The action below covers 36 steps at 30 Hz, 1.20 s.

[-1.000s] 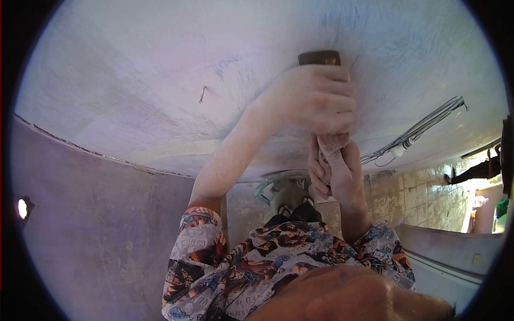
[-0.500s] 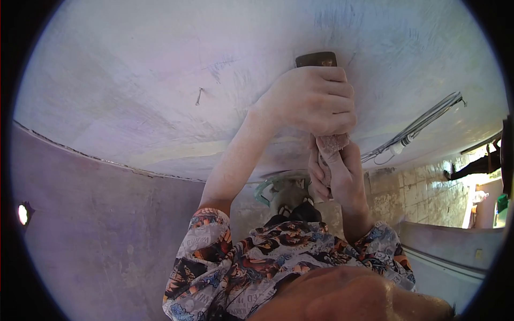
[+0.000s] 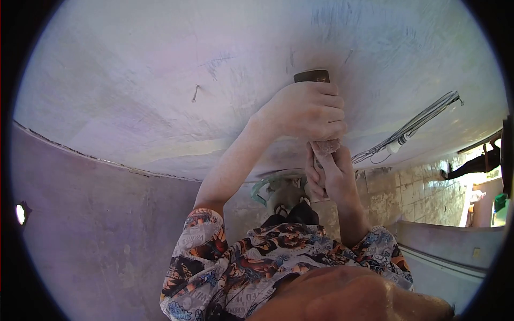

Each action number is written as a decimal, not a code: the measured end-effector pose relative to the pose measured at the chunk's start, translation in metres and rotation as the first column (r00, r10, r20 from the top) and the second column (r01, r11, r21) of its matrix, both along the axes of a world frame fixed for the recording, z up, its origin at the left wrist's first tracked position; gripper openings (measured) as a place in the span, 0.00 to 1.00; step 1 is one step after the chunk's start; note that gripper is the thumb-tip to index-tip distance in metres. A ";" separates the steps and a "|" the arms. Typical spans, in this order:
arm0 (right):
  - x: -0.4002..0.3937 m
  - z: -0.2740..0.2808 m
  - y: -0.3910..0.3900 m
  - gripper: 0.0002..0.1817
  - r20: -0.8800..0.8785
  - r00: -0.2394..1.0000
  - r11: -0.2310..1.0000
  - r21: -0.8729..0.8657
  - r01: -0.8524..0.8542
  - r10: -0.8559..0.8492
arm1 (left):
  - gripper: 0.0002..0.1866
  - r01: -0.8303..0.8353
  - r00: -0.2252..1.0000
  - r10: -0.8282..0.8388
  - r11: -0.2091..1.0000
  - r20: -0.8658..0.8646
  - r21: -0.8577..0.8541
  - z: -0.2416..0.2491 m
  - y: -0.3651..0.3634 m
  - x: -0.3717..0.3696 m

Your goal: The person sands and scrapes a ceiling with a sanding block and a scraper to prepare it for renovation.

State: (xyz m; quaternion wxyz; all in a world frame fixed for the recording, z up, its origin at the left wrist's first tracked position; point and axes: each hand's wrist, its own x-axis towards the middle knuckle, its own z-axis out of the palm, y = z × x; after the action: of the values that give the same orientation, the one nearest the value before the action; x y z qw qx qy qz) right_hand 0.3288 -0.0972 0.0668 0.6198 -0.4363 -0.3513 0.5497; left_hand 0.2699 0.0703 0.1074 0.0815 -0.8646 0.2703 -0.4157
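Note:
A dusty hand tool with a dark, flat, rectangular end (image 3: pixel 312 76) lies against the patchy, whitish plastered surface (image 3: pixel 160 48). My left hand (image 3: pixel 310 111) is wrapped around its middle, just behind the dark end, and hides most of the body. Out of the near side of that fist comes a rough, dust-coated end (image 3: pixel 327 145). Closed around this end is my right hand (image 3: pixel 334 171), with the thumb along it. Pale dust covers both hands. The tool's exact kind is hidden by my fingers.
A nail (image 3: pixel 196 93) sticks out left of my hands. To the right hangs a cable bundle (image 3: pixel 423 120) with a white lamp holder (image 3: pixel 395 145). A green chair (image 3: pixel 261 191) stands by my feet. Another person's dark-clothed leg (image 3: pixel 471 167) shows at far right.
Both hands and the tool have shifted together down the picture and slightly left, toward my body. The grip looks the same.

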 end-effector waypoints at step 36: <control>0.000 0.024 0.002 0.22 0.106 0.994 0.999 0.031 0.035 -0.038 | 0.10 -0.008 0.990 -0.002 0.997 0.139 0.076 0.031 0.004 0.001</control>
State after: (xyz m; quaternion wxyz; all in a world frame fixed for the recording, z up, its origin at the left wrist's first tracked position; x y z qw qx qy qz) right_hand 0.3291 -0.0950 0.0907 0.6164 -0.4620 -0.3839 0.5092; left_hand 0.2707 0.0746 0.1384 0.1337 -0.8302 0.2784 -0.4640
